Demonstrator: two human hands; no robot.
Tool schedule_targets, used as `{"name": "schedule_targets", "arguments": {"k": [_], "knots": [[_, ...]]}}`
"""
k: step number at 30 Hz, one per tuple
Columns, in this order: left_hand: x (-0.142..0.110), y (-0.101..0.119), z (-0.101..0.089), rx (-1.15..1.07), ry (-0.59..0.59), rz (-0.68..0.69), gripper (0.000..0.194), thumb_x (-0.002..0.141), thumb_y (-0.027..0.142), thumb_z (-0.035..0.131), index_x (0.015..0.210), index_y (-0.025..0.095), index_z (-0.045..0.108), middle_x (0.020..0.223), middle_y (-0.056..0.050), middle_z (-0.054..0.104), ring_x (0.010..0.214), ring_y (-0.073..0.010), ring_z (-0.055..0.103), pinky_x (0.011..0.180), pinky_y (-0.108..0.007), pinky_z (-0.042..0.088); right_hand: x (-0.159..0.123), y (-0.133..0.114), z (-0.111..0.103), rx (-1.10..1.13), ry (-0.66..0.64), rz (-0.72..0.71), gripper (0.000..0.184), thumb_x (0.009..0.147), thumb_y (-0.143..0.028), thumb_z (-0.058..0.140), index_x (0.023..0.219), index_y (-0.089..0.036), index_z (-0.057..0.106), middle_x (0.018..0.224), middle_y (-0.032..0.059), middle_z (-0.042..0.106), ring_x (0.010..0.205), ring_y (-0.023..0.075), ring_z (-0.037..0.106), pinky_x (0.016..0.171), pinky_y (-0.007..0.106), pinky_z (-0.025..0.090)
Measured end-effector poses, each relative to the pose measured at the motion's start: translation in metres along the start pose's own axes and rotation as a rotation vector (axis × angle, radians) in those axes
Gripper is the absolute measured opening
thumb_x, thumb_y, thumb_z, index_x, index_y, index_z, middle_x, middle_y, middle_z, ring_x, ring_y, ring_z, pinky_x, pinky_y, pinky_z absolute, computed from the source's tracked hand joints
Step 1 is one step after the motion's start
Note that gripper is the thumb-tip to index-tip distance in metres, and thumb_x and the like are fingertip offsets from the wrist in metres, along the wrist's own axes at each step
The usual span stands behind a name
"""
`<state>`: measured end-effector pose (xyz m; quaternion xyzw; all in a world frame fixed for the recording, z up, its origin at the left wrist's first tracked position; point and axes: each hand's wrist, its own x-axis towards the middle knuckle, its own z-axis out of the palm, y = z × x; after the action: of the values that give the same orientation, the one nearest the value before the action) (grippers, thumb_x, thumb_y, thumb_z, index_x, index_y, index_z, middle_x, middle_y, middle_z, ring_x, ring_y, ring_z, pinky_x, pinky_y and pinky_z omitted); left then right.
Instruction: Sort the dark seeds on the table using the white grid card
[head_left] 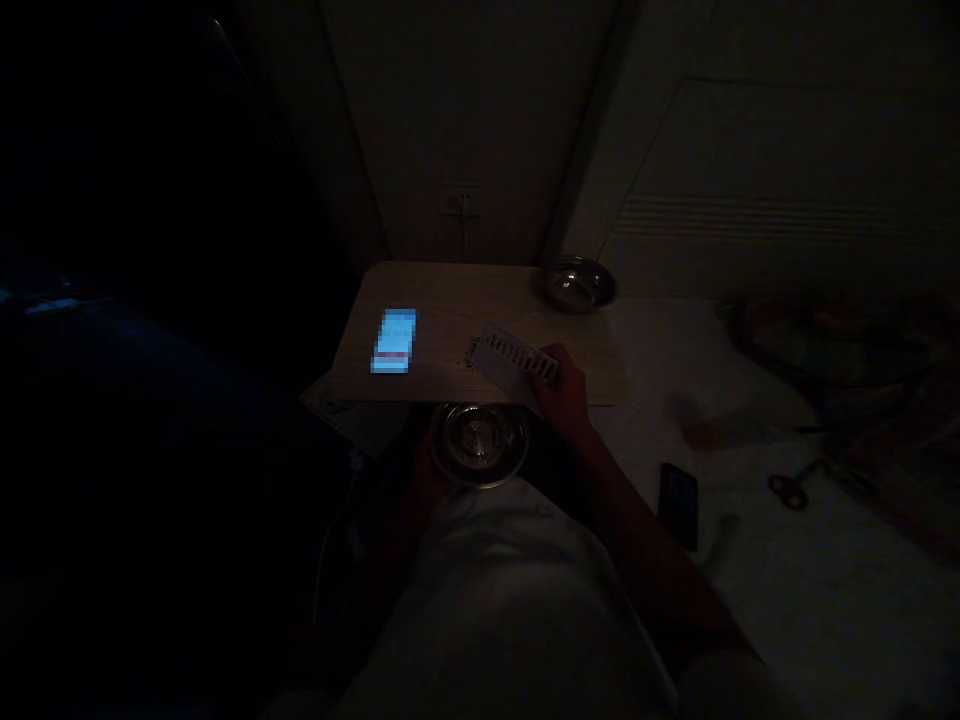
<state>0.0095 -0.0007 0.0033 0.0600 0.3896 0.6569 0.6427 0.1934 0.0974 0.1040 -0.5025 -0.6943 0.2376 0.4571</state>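
Head view, left hand (433,472) gripping bowl (511,445), right hand (564,390) clasping slotted piece (507,362)

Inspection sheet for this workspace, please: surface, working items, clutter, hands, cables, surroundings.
Surface: pale wooden table, dimly lit; small dark bits lie on it.
Working items: slotted white piece above the table; metal bowl at its near edge, contents too dark to tell.
Clutter: lit phone on the table's left; second bowl at its far right corner.
Hands: left hand holds the near bowl; right hand grips the slotted piece.
Cables: one at the wall socket; another lower left.
Surroundings: dark device and red-handled scissors on white fabric, right.
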Motion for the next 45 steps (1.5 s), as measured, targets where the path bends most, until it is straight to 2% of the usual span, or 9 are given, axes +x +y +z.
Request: {"name": "schedule_targets", "arguments": {"k": [5, 11, 16, 24, 26, 30, 33, 41, 45], "knots": [[-0.004, 0.0, -0.007, 0.012, 0.021, 0.091, 0.038, 0.073, 0.028, 0.063, 0.112, 0.024, 0.062, 0.12, -0.002, 0.062, 0.13, -0.0233, 0.036, 0.107, -0.038, 0.029, 0.0, 0.001, -0.002, -0.034, 0.011, 0.006, 0.017, 0.076, -0.031, 0.055, 0.088, -0.021, 0.051, 0.074, 0.0001, 0.059, 0.063, 0.0159, 0.053, 0.056, 0.026, 0.039], [0.003, -0.003, -0.005, -0.016, 0.009, 0.0, 0.035, 0.077, 0.04, 0.057, 0.106, 0.022, 0.065, 0.111, -0.005, 0.066, 0.123, -0.0269, 0.045, 0.104, -0.044, 0.032, -0.001, -0.001, -0.006, -0.013, -0.02, -0.008, 0.018, 0.077, -0.034, 0.055, 0.088, -0.021, 0.051, 0.072, -0.0005, 0.058, 0.062, 0.0151, 0.052, 0.055, 0.026, 0.039], [0.006, -0.006, -0.01, -0.026, 0.03, 0.036, 0.033, 0.078, 0.039, 0.057, 0.105, 0.021, 0.066, 0.112, -0.003, 0.066, 0.125, -0.0263, 0.043, 0.105, -0.042, 0.032, -0.001, -0.001, -0.003, -0.027, -0.025, -0.009, 0.018, 0.076, -0.033, 0.056, 0.089, -0.021, 0.051, 0.073, -0.0001, 0.058, 0.062, 0.0158, 0.053, 0.055, 0.026, 0.038], [-0.01, 0.005, 0.008, -0.028, -0.013, 0.144, 0.029, 0.079, 0.024, 0.058, 0.107, 0.022, 0.065, 0.114, -0.001, 0.065, 0.125, -0.0203, 0.043, 0.106, -0.032, 0.03, 0.004, -0.007, 0.002, -0.022, -0.089, -0.043, 0.015, 0.078, -0.031, 0.054, 0.089, -0.021, 0.052, 0.075, 0.0009, 0.061, 0.064, 0.0172, 0.055, 0.057, 0.027, 0.039], [-0.01, 0.004, 0.007, -0.039, -0.015, 0.101, 0.028, 0.081, 0.036, 0.054, 0.101, 0.021, 0.068, 0.108, -0.004, 0.068, 0.12, -0.0266, 0.048, 0.102, -0.043, 0.035, 0.005, -0.01, 0.002, -0.026, -0.112, -0.054, 0.015, 0.078, -0.03, 0.053, 0.09, -0.021, 0.052, 0.077, 0.0016, 0.061, 0.065, 0.018, 0.056, 0.058, 0.028, 0.04], [-0.005, -0.001, 0.003, -0.05, 0.042, 0.094, 0.028, 0.08, 0.038, 0.056, 0.099, 0.022, 0.068, 0.107, -0.003, 0.068, 0.122, -0.0251, 0.046, 0.105, -0.041, 0.033, 0.009, -0.014, 0.001, -0.039, -0.172, -0.078, 0.016, 0.077, -0.031, 0.055, 0.091, -0.021, 0.053, 0.079, 0.0021, 0.062, 0.067, 0.0187, 0.057, 0.059, 0.028, 0.041], [-0.003, 0.0, 0.004, -0.101, -0.042, -0.02, 0.038, 0.08, 0.046, 0.052, 0.105, 0.021, 0.066, 0.114, -0.004, 0.065, 0.123, -0.028, 0.045, 0.103, -0.045, 0.034, 0.012, -0.017, 0.001, -0.055, -0.199, -0.094, 0.016, 0.077, -0.031, 0.056, 0.091, -0.021, 0.054, 0.08, 0.002, 0.063, 0.066, 0.0184, 0.057, 0.059, 0.028, 0.04], [-0.01, 0.006, 0.013, -0.07, 0.066, 0.165, 0.03, 0.081, 0.035, 0.054, 0.103, 0.019, 0.066, 0.113, -0.005, 0.065, 0.124, -0.0257, 0.043, 0.104, -0.04, 0.033, 0.009, -0.022, 0.0, -0.056, -0.244, -0.104, 0.018, 0.08, -0.034, 0.055, 0.093, -0.022, 0.054, 0.082, 0.0029, 0.065, 0.066, 0.018, 0.056, 0.059, 0.028, 0.04], [-0.014, 0.01, 0.018, -0.064, 0.09, 0.22, 0.026, 0.078, 0.02, 0.058, 0.103, 0.024, 0.066, 0.119, 0.002, 0.062, 0.129, -0.0181, 0.038, 0.106, -0.029, 0.03, 0.005, -0.019, -0.003, -0.042, -0.269, -0.11, 0.016, 0.08, -0.032, 0.056, 0.091, -0.021, 0.054, 0.077, 0.0017, 0.063, 0.063, 0.0165, 0.055, 0.057, 0.027, 0.039]]}}
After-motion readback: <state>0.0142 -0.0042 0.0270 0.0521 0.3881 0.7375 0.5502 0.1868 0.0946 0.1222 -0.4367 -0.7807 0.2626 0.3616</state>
